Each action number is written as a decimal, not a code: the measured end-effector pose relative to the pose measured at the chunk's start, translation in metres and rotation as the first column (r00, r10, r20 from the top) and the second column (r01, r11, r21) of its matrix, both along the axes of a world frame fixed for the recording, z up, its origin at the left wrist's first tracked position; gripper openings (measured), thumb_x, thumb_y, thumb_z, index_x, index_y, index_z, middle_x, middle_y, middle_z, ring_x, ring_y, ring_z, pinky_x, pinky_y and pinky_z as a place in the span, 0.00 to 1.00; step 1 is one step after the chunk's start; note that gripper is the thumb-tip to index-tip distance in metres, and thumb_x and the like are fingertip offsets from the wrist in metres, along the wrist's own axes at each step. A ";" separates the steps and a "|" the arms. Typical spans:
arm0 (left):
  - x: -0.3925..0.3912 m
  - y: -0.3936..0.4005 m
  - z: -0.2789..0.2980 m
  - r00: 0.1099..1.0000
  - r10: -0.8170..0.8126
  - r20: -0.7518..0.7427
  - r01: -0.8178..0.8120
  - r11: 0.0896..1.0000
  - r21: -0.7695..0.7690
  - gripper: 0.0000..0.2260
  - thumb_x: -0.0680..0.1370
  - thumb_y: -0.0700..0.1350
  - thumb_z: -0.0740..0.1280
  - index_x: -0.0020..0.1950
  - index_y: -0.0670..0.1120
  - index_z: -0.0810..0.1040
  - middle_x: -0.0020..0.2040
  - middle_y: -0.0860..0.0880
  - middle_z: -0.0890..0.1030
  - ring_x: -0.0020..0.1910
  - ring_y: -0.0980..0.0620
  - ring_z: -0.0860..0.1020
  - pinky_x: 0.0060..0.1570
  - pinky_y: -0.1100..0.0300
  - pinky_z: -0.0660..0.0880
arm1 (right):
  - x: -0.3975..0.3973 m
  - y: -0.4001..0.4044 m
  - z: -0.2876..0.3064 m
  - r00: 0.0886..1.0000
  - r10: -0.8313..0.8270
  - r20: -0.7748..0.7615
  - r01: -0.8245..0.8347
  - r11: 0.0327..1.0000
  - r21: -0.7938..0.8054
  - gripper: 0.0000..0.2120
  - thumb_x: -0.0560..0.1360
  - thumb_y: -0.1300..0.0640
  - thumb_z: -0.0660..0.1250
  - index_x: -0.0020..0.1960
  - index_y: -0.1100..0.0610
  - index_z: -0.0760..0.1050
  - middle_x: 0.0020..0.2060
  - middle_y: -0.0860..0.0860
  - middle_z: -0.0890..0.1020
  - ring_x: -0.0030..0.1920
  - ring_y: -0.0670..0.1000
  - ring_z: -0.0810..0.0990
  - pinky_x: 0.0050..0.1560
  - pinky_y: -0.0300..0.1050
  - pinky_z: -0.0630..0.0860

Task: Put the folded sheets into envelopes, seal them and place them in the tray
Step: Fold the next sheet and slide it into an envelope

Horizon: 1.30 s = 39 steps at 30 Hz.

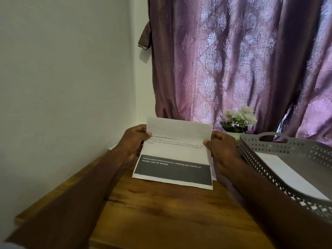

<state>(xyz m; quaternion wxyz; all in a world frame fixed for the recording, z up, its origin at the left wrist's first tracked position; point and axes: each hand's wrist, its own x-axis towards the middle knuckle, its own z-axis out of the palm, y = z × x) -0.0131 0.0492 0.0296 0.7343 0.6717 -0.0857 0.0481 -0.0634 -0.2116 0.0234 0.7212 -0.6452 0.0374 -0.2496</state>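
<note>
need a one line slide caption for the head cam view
Both hands, left hand and right hand, fold a printed sheet over a wooden table beside a grey tray.

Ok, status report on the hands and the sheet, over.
Left hand and right hand both pinching the printed sheet at its edges, top flap folded forward. White envelope lies in grey tray. Nothing blocking.

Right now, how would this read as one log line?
step: folding sheet | left hand, right hand: gripping its sides | tray: holds one envelope
</note>
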 end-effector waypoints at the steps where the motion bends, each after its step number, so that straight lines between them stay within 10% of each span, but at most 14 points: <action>1: 0.001 0.000 0.000 1.000 0.009 0.003 -0.009 1.000 -0.011 0.09 0.81 0.33 0.66 0.57 0.43 0.84 0.53 0.40 0.87 0.51 0.39 0.86 0.59 0.43 0.80 | 0.001 -0.001 -0.001 1.000 -0.003 0.004 0.003 1.000 0.012 0.13 0.75 0.74 0.67 0.46 0.59 0.84 0.43 0.57 0.86 0.44 0.59 0.84 0.45 0.47 0.82; 9: -0.004 0.000 0.003 0.996 0.035 -0.076 -0.043 0.993 -0.106 0.10 0.74 0.43 0.71 0.52 0.43 0.88 0.55 0.36 0.86 0.48 0.38 0.82 0.50 0.45 0.75 | -0.006 0.002 0.009 0.999 0.020 -0.038 -0.015 0.991 0.136 0.12 0.73 0.69 0.68 0.52 0.61 0.86 0.46 0.58 0.86 0.33 0.51 0.79 0.21 0.33 0.68; 20: -0.003 0.000 -0.002 0.987 0.121 -0.102 -0.136 0.979 -0.154 0.06 0.79 0.42 0.72 0.54 0.42 0.85 0.44 0.43 0.87 0.36 0.45 0.83 0.38 0.53 0.74 | -0.003 0.003 0.004 1.000 0.011 -0.008 -0.010 0.993 0.120 0.14 0.74 0.72 0.70 0.55 0.58 0.84 0.50 0.60 0.85 0.46 0.56 0.83 0.29 0.36 0.76; 23: -0.002 0.000 0.001 0.962 0.255 -0.094 -0.268 0.950 -0.163 0.05 0.82 0.43 0.69 0.51 0.42 0.83 0.38 0.45 0.87 0.30 0.51 0.85 0.40 0.52 0.79 | 0.001 0.002 0.003 1.000 -0.028 -0.002 0.028 0.989 0.143 0.13 0.73 0.72 0.71 0.53 0.59 0.84 0.51 0.62 0.86 0.50 0.60 0.86 0.46 0.50 0.85; 29: -0.007 -0.003 0.006 0.977 0.180 -0.118 -0.191 0.977 -0.091 0.23 0.77 0.65 0.69 0.55 0.46 0.84 0.50 0.44 0.87 0.49 0.41 0.85 0.54 0.43 0.82 | -0.003 0.005 0.004 1.000 -0.019 0.004 0.018 0.993 0.119 0.11 0.74 0.71 0.71 0.53 0.60 0.84 0.49 0.62 0.87 0.45 0.56 0.85 0.45 0.45 0.83; 39: -0.013 -0.011 0.003 0.991 0.095 -0.098 -0.104 0.990 -0.099 0.15 0.79 0.51 0.74 0.59 0.41 0.83 0.52 0.38 0.87 0.51 0.36 0.85 0.54 0.38 0.83 | -0.002 0.008 0.003 0.998 -0.016 0.062 0.011 0.996 0.094 0.04 0.71 0.66 0.78 0.45 0.60 0.86 0.47 0.61 0.87 0.55 0.63 0.85 0.63 0.61 0.80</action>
